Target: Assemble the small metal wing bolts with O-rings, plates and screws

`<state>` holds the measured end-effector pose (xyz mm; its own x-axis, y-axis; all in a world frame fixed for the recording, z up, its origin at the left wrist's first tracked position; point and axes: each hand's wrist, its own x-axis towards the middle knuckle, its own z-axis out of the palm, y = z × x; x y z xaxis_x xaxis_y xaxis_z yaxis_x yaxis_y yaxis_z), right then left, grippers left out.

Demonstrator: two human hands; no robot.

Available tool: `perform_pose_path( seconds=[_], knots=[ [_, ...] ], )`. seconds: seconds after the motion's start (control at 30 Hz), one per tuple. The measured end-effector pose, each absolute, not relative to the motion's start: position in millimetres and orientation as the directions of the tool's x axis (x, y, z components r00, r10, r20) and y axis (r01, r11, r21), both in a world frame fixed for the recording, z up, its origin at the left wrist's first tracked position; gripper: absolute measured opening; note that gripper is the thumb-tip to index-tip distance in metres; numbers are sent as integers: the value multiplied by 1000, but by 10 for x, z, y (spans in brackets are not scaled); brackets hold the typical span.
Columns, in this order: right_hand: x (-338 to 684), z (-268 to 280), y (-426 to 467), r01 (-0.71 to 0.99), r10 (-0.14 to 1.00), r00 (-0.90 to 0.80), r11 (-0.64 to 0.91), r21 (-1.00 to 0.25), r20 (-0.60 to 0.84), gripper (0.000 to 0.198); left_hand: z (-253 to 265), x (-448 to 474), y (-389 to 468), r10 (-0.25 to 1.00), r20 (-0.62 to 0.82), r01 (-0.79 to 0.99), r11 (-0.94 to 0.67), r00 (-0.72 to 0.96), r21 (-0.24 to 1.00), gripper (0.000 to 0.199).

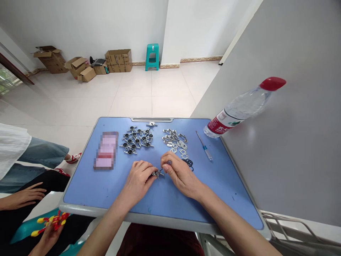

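Near the front middle of the blue table, my left hand pinches a small metal fitting with thin pins sticking out. My right hand is closed around a small screwdriver; its thin shaft points down at the fitting, and most of its handle is hidden by the fingers. Beyond my left hand lies a group of metal fittings with round black centres. Past my right hand are silvery lever-like parts, flat oval plates and black rubber rings, partly covered by the hand.
Another screwdriver lies to the right, near a water bottle with a red cap. A blurred phone-like slab is at left. One fitting sits at the table's far edge. A seated person's hand holds a red-yellow toy.
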<state>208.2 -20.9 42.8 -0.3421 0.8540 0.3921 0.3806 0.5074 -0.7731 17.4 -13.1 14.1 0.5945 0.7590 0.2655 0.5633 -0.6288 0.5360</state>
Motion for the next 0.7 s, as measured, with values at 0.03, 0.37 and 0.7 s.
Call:
perform_pose_path(
  seconds=[0.03,0.37,0.7],
  knots=[
    [2081,429,-210,384,855,-344,505,-773,388,27,143,174,-132,759,264,563,-628,595,537,14],
    [2100,318,-182,512,769,-332,633,-581,546,19,137,169,-144,764,244,567,-617,597,546,16],
    [2164,403,-210,495,723,-374,685,-534,581,32,134,169,-134,761,259,546,-619,595,564,14]
  ],
)
